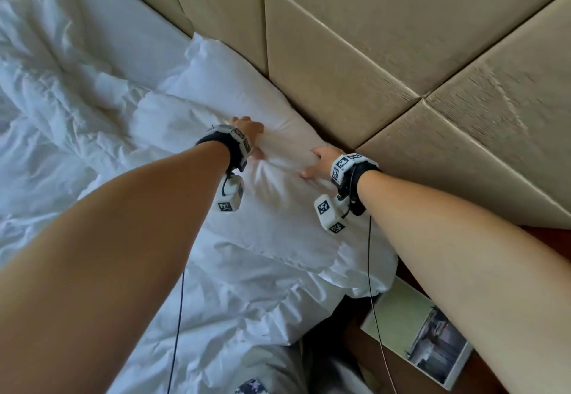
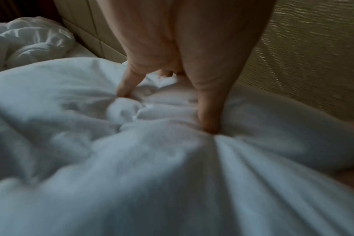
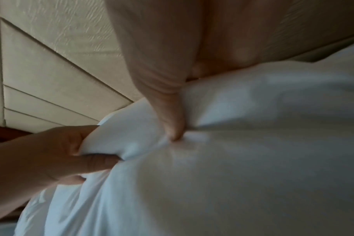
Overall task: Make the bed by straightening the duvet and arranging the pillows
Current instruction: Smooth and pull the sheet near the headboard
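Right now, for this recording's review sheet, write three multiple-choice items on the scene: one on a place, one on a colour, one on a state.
1. Where does the plump white pillow lie?
A. against the beige padded headboard
B. on the floor
C. at the foot of the bed

2. What colour is the rumpled duvet?
A. grey
B. white
C. blue striped

3. What are the left hand and right hand doing?
A. hanging idle
B. gripping the pillow's fabric
C. holding the booklet

Answers: 1 A, the pillow's far edge meets the headboard; 2 B, it is white throughout; 3 B, both wrist views show fabric bunched in curled fingers.
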`<state>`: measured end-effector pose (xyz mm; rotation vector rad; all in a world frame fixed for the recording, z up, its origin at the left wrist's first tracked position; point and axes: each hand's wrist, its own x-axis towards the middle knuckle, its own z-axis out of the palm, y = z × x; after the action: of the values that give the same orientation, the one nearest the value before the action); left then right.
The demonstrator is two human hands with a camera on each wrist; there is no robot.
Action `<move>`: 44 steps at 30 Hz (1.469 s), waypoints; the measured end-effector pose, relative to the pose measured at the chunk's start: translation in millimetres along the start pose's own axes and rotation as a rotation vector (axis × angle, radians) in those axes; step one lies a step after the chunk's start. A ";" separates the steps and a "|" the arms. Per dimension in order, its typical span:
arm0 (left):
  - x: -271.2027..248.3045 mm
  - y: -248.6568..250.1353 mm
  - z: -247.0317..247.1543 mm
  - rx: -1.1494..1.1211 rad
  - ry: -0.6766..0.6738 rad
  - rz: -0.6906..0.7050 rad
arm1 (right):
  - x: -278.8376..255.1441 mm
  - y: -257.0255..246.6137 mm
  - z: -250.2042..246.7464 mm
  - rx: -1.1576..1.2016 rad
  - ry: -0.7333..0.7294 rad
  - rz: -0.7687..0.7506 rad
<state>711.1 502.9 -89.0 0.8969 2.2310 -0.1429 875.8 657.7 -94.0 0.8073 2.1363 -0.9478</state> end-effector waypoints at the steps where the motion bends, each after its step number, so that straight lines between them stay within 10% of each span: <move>1: -1.8 6.4 -1.1 -0.018 0.027 -0.013 | -2.1 2.6 -1.8 0.044 0.034 -0.039; 10: -33.4 164.3 -97.4 -0.319 0.419 0.131 | -89.3 40.5 -94.5 0.262 0.390 -0.043; 26: -70.9 211.5 -1.3 -0.069 0.250 0.174 | -131.6 139.0 -56.1 0.110 0.233 0.040; 33: -68.8 236.8 77.4 0.114 -0.036 0.283 | -113.0 210.6 10.1 0.159 0.137 0.329; 38: -54.4 228.3 126.7 0.261 -0.296 0.287 | -93.9 243.1 76.1 0.467 0.132 0.509; 44: -36.0 219.8 150.5 0.303 -0.188 0.200 | -66.7 252.6 125.0 0.888 0.230 0.472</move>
<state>957.4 596.1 -142.6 1.2101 1.9626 -0.4621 1141.8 679.2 -206.8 1.8181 1.5040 -1.5933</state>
